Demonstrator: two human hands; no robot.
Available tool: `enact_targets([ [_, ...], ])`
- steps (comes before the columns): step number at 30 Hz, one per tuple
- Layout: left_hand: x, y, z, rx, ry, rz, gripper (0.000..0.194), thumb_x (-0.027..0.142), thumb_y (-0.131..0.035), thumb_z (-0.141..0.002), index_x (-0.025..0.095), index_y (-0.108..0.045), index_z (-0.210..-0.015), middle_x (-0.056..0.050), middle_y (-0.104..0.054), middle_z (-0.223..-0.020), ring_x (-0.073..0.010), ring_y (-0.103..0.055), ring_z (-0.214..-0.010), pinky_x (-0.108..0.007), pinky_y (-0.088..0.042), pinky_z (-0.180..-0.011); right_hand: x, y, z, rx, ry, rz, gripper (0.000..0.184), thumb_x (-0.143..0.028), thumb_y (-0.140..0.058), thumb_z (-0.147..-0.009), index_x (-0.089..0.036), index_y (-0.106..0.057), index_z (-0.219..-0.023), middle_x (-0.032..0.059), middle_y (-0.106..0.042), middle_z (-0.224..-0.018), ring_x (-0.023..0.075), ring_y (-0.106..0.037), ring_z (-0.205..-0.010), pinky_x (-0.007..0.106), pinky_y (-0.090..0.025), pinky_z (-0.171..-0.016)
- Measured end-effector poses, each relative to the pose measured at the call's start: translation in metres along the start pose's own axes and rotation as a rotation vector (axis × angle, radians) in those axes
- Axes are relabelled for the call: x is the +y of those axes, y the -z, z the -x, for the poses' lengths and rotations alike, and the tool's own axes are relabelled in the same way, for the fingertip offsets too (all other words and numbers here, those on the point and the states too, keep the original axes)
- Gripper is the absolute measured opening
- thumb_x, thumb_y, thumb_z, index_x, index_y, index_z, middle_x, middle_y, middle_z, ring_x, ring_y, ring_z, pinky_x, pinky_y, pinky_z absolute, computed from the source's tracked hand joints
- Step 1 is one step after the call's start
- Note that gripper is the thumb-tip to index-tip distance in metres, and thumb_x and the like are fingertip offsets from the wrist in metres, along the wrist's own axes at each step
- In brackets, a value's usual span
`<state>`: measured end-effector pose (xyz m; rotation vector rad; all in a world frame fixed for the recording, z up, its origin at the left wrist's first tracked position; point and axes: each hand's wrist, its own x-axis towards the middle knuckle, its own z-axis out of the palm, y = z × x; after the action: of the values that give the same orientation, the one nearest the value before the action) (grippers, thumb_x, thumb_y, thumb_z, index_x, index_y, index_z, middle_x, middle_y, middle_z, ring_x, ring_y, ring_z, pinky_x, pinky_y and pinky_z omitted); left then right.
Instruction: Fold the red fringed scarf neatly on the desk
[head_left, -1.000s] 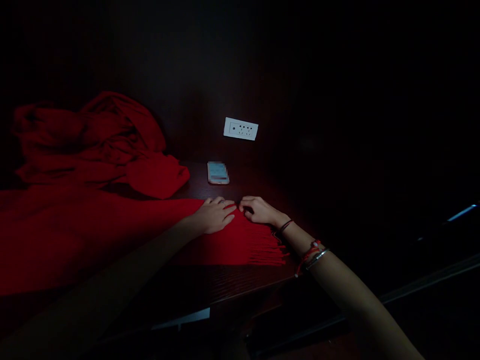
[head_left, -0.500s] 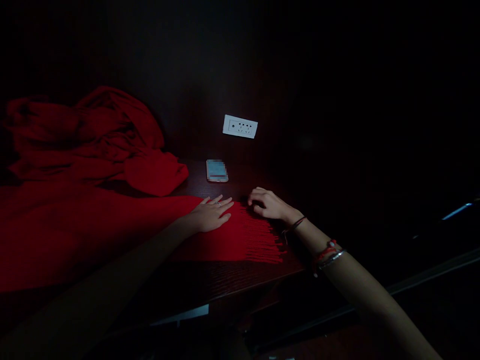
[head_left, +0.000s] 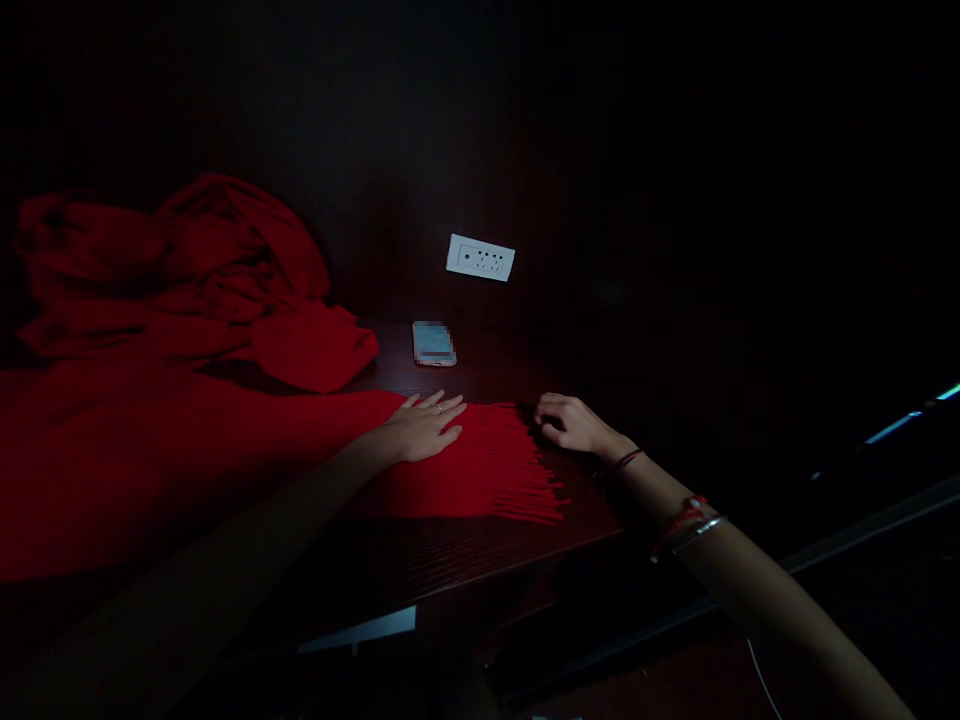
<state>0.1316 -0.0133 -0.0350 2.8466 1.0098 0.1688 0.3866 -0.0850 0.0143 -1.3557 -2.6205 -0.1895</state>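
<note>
A red scarf (head_left: 300, 450) with a tasselled end lies stretched across the dark wooden tabletop (head_left: 450, 560). My left hand (head_left: 424, 428), a ring on one finger, rests flat on the scarf with fingers spread, close to where the tassels begin. At the far corner of the fringe (head_left: 521, 470), my right hand (head_left: 574, 424) is closed, its fingers curled and pinched around the strand ends. The fingertips partly hide what they pinch. The lower strands lie loose, spread toward the right.
A crumpled heap of red cloth (head_left: 180, 270) sits behind the scarf at the left. A phone (head_left: 433, 343) lies near the wall, below a white socket panel (head_left: 480, 258). The table's front edge (head_left: 510, 572) runs beneath my forearms. Surroundings are very dark.
My right hand has slid to the right along the fringe, from the strands' base toward their tips. My left hand has stayed in place on the scarf.
</note>
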Motion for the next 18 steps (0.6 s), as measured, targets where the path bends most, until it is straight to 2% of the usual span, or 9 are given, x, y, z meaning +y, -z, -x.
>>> enact_targets([
  [3,-0.001,-0.001,0.0,-0.005,0.011,-0.005,0.052,0.046,-0.016,-0.082,0.025,-0.02,-0.13,0.002,-0.017,-0.136,-0.0221,-0.013,-0.124,-0.046,-0.012,-0.097,-0.028,0.001,-0.015,0.096,0.087,-0.078,0.013,-0.012,-0.039,-0.069,-0.016,-0.049,-0.076,0.0042,-0.049,-0.076,0.0146,-0.044,-0.073,0.026,-0.035,-0.071],
  [7,-0.001,0.0,0.001,-0.008,0.026,-0.023,0.052,0.046,-0.016,-0.082,0.025,-0.02,-0.13,0.002,-0.018,-0.136,-0.0218,-0.013,-0.124,-0.045,-0.013,-0.097,-0.056,-0.012,-0.039,-0.022,0.246,-0.143,0.012,-0.011,-0.042,-0.068,-0.017,-0.049,-0.076,0.0033,-0.05,-0.078,0.0139,-0.044,-0.075,0.026,-0.035,-0.075],
  [9,-0.001,0.001,0.002,-0.01,0.023,-0.029,0.052,0.046,-0.016,-0.083,0.025,-0.02,-0.13,0.002,-0.017,-0.136,-0.0219,-0.013,-0.124,-0.045,-0.013,-0.097,-0.056,-0.019,-0.037,-0.047,0.243,-0.14,0.011,-0.01,-0.041,-0.068,-0.017,-0.048,-0.073,0.0024,-0.049,-0.074,0.0132,-0.043,-0.071,0.025,-0.036,-0.072],
  [12,0.001,0.003,0.003,-0.022,0.022,-0.033,0.052,0.045,-0.016,-0.083,0.024,-0.02,-0.13,0.001,-0.017,-0.136,-0.0223,-0.014,-0.124,-0.046,-0.013,-0.097,-0.043,-0.021,-0.017,-0.054,0.194,-0.124,0.011,-0.009,-0.039,-0.067,-0.017,-0.047,-0.07,0.0017,-0.046,-0.07,0.0127,-0.042,-0.067,0.025,-0.035,-0.069],
  [15,0.001,0.004,0.003,-0.027,0.019,-0.028,0.052,0.045,-0.016,-0.083,0.024,-0.019,-0.13,0.001,-0.017,-0.136,-0.0225,-0.014,-0.124,-0.046,-0.013,-0.097,-0.028,-0.012,0.011,-0.074,0.129,-0.102,0.011,-0.009,-0.039,-0.067,-0.017,-0.047,-0.069,0.0019,-0.046,-0.069,0.0126,-0.042,-0.065,0.024,-0.035,-0.065],
  [18,-0.001,0.002,0.001,-0.023,0.016,-0.023,0.052,0.046,-0.015,-0.083,0.025,-0.019,-0.13,0.002,-0.016,-0.136,-0.0224,-0.013,-0.124,-0.046,-0.013,-0.097,-0.026,-0.001,0.022,-0.048,0.073,-0.088,0.012,-0.009,-0.039,-0.068,-0.016,-0.047,-0.069,0.0023,-0.046,-0.069,0.0126,-0.042,-0.064,0.024,-0.035,-0.063],
])
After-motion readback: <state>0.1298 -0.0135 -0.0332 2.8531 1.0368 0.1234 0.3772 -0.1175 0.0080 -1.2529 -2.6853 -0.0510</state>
